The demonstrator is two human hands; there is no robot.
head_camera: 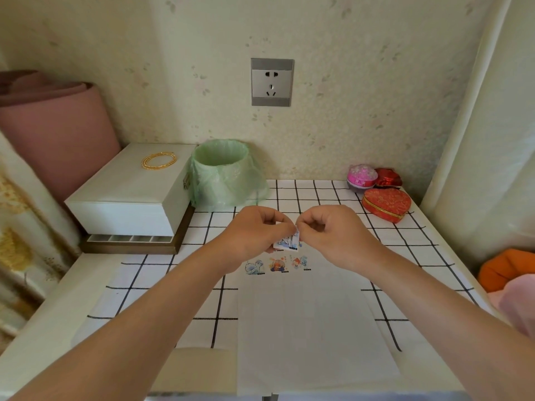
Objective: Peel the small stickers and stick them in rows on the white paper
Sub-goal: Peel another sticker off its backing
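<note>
The paper [304,328] is lying nearest, under both forearms, with a row of stickers [278,265] sitting on it just below the grip. Above that row the left hand [254,231] and right hand [333,231] are meeting, fingers curled, both pinching one sticker [286,243] between them. Beyond the grip a bin [223,172] is standing to the left, a heart box [386,204] to the right.

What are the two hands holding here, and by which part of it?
Both hold one small sticker above the white paper. The left hand grips its left side; the right hand pinches its upper right corner with its fingers.
</note>
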